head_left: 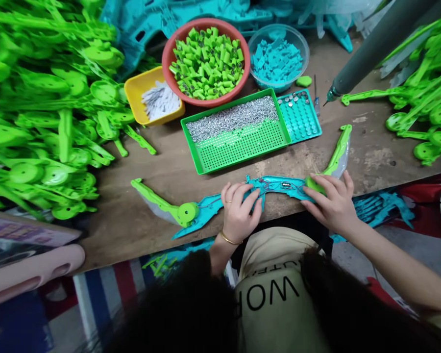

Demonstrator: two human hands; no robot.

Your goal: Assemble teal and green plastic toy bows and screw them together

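One blue frame is laid along the near edge of the table, a green arm joined at either end. Its middle is touched by the left hand, fingers bent; its right end by the right hand, fingers slightly spread. Whether either grips cannot be told. Metal pieces are heaped in a green tray farther off.

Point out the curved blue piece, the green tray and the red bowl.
Curved blue piece [275,184]: head view, on its middle stretch.
Green tray [240,147]: head view, bare perforated floor.
Red bowl [168,47]: head view, left rim.
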